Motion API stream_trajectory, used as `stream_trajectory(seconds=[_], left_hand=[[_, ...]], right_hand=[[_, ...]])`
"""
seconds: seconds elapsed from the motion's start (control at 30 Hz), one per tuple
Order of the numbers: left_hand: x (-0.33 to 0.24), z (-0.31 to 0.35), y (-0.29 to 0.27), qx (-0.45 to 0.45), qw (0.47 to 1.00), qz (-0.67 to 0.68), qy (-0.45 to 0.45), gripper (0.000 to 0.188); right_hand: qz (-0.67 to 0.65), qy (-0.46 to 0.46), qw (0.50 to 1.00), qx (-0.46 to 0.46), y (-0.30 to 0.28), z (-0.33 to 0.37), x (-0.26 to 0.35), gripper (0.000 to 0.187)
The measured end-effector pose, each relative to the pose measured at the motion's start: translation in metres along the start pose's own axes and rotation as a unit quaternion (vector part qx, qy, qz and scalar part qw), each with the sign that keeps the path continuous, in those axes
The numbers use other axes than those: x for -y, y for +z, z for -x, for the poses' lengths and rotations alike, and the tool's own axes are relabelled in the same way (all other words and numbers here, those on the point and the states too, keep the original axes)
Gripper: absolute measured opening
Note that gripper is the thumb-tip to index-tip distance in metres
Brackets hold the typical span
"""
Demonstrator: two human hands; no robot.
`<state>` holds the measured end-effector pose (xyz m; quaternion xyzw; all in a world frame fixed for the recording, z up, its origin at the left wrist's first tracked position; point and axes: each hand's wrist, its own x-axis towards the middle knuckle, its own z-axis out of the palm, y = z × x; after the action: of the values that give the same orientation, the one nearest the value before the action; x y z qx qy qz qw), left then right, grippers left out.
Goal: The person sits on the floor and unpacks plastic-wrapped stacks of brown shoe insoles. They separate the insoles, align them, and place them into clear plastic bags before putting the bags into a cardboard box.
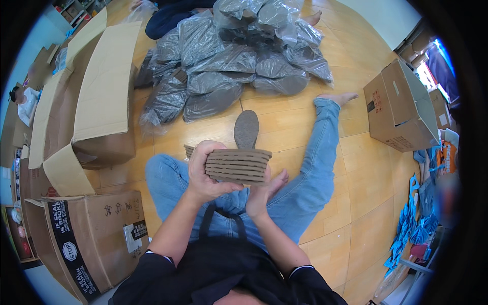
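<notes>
The left hand (202, 170) grips the left end of a stack of flat grey-brown soles (238, 165); its long axis runs crosswise between both hands; the right hand (258, 197) meets the other end, fingers mostly hidden, their closure unclear.
</notes>
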<state>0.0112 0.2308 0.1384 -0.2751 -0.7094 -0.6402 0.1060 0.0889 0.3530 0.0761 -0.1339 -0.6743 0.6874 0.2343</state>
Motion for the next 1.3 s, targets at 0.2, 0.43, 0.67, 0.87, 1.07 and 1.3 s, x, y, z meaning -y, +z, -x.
stream_trajectory(seconds=[0.2, 0.43, 0.67, 0.87, 1.07, 1.3], left_hand=[[-0.007, 0.011, 0.036, -0.098, 0.935, 0.171, -0.294, 0.044], [0.050, 0.034, 0.026, -0.019, 0.779, 0.484, -0.398, 0.058], [0.072, 0.053, 0.015, -0.013, 0.726, 0.542, -0.423, 0.060], [0.073, 0.053, 0.016, -0.088, 0.773, 0.427, -0.460, 0.054], [0.069, 0.046, 0.031, -0.084, 0.838, 0.336, -0.422, 0.050], [0.075, 0.052, 0.016, -0.080, 0.812, 0.316, -0.484, 0.044]], right_hand=[[-0.063, 0.012, 0.984, 0.168, 0.002, -0.013, 0.003, 0.070], [-0.049, 0.116, 0.970, 0.209, -0.009, -0.044, -0.010, 0.051], [-0.034, 0.055, 0.985, 0.161, -0.024, -0.062, -0.054, 0.046], [-0.083, 0.085, 0.989, 0.092, -0.029, -0.066, -0.078, 0.049], [-0.112, 0.089, 0.977, 0.157, -0.014, -0.043, -0.076, 0.047], [-0.171, 0.080, 0.980, 0.068, -0.018, -0.052, -0.072, 0.035]])
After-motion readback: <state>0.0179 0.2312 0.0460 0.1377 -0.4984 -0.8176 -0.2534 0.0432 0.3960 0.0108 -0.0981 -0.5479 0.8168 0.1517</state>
